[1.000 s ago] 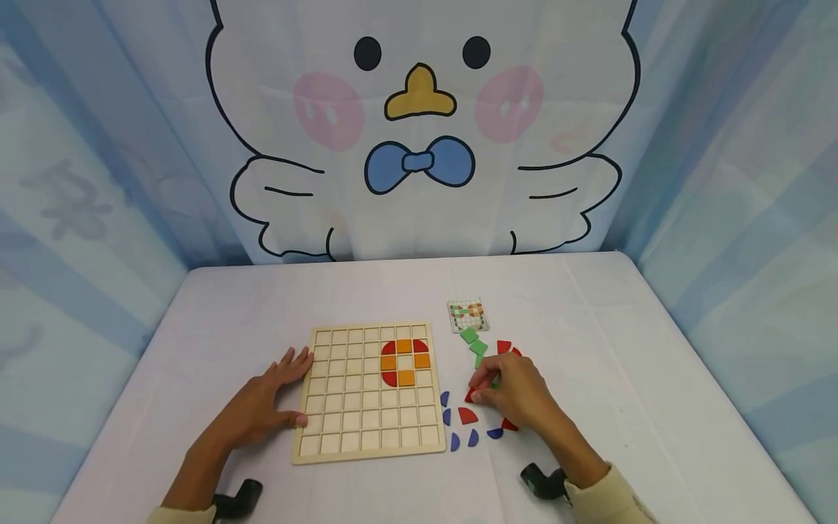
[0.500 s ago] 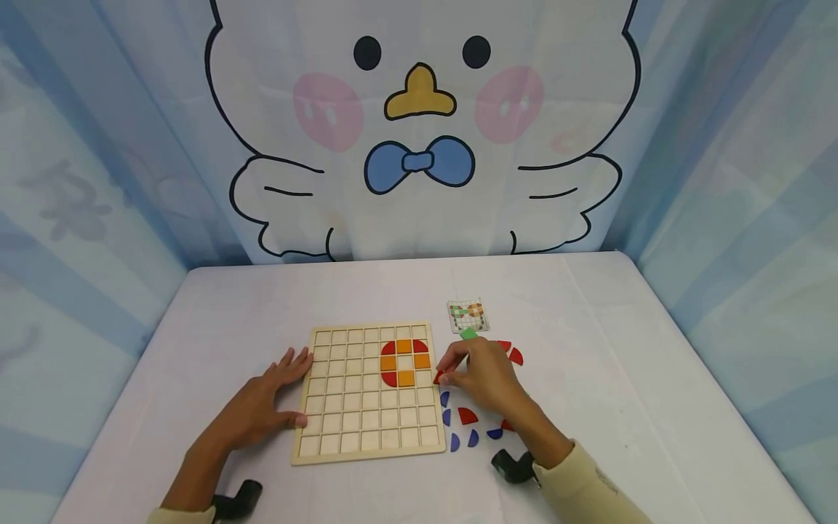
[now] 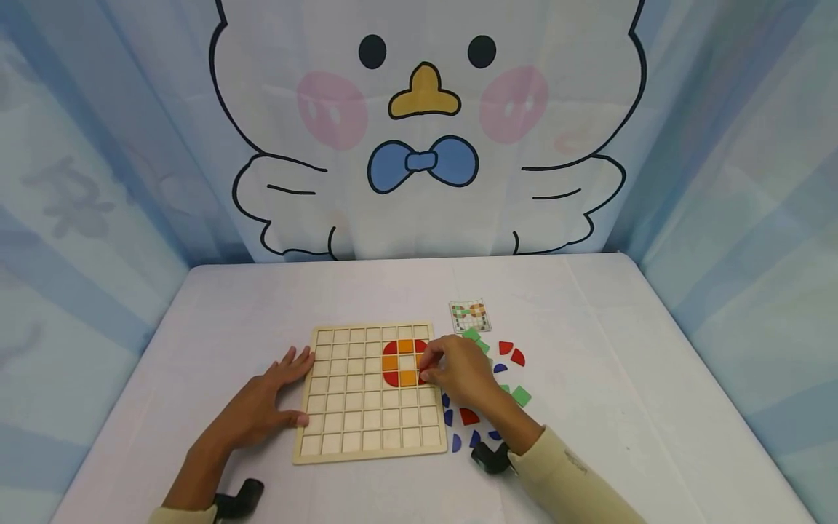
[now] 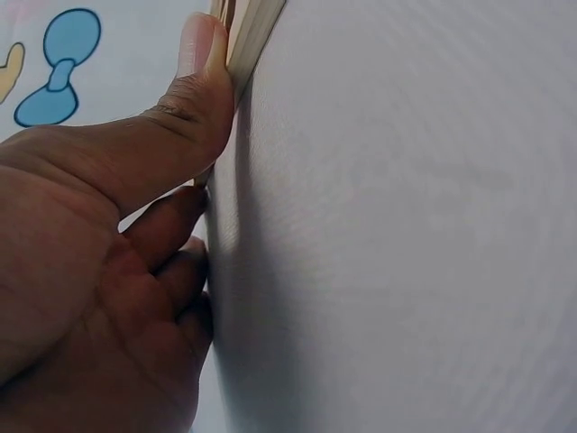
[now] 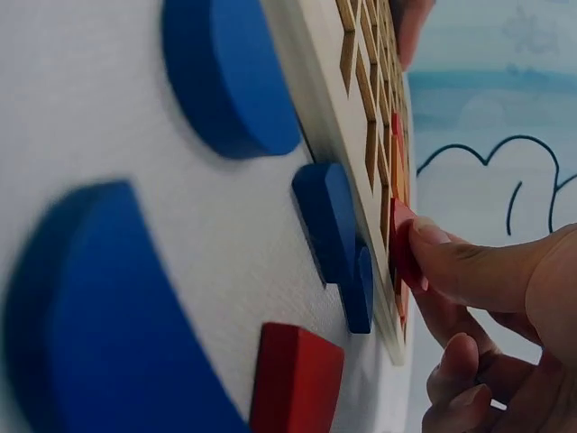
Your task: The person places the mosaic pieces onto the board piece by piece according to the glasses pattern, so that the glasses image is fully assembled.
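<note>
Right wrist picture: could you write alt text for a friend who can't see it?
A person's right hand pinches a red piece at a wooden grid board, seen close up. Four blue pieces and another red piece lie near the board on a white tabletop, with a pale blue patterned curtain behind.

Pale matt wood here on the board, smooth along its rim! Blue pieces and red piece look smooth too, with a soft sheen. Beneath, the tablecloth shows a fine matt weave; behind, the backdrop is softly creased cloth. More matt cloth on the sleeve, while the wrist mount looks plastic.
</note>
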Motion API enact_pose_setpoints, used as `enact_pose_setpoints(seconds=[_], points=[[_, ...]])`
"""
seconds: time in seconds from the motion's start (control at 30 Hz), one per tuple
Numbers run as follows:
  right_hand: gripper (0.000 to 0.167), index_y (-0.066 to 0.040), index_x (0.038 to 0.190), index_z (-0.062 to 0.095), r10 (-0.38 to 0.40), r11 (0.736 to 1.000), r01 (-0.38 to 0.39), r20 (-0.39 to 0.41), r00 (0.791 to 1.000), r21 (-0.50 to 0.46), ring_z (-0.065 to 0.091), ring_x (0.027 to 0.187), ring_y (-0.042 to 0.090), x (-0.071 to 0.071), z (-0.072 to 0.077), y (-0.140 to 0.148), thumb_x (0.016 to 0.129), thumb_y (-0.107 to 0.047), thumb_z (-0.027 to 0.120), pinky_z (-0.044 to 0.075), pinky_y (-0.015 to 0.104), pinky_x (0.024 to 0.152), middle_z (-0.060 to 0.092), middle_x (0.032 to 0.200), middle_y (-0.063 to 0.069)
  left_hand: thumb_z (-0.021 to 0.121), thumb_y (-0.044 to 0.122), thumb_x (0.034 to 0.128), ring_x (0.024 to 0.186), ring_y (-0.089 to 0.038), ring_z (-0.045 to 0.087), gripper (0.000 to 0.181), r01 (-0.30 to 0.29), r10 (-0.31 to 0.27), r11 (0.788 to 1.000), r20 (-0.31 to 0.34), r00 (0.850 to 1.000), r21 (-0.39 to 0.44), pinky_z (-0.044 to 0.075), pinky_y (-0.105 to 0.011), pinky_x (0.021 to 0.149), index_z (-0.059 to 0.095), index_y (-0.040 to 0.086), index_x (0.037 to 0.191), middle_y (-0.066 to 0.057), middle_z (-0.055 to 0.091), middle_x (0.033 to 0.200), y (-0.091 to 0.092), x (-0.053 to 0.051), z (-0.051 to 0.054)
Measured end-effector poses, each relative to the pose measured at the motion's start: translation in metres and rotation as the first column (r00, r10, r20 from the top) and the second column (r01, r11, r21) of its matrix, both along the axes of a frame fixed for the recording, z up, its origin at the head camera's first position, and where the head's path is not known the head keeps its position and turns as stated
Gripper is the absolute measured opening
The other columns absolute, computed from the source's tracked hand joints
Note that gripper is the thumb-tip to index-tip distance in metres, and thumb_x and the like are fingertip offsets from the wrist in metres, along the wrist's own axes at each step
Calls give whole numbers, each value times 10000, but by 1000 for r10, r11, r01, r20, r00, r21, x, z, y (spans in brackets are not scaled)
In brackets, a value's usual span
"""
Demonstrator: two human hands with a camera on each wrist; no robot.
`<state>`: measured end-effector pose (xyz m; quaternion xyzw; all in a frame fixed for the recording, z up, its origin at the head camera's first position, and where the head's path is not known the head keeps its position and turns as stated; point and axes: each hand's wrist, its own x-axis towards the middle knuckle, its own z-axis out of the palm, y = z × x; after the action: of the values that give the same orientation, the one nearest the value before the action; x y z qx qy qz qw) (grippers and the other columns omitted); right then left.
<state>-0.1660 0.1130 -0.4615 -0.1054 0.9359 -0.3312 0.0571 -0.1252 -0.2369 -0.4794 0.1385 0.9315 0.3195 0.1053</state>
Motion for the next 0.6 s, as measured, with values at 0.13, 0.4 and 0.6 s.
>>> enact_pose_setpoints(seconds=[0.13,0.4,0.6], points=[[179,-255,805,757,21,999,-20,-17,1000,30,584,820,128,-1,-1,-2,886,-145,873,481,318,760,669,831,-107,911,382,757,1637,-455,182,1090,1,-1,1000,0,1000,-3,168,-708,1292,356,137,1663,-106,264,1755,1,0,1],[186,-248,804,742,27,999,-27,-11,1000,37,578,749,123,-3,-1,-2,881,-147,877,468,306,695,650,757,-111,904,398,767,1635,-465,176,1086,9,-9,1000,-1,1000,-3,171,-720,1285,354,116,1660,-126,261,1754,0,0,3],[172,-239,793,756,20,999,-19,-21,1000,48,576,732,121,-2,-2,-3,885,-157,875,466,293,661,659,752,-110,904,398,766,1635,-467,173,1092,6,-6,1000,9,1000,-11,165,-725,1284,347,122,1663,-127,256,1755,1,0,3]])
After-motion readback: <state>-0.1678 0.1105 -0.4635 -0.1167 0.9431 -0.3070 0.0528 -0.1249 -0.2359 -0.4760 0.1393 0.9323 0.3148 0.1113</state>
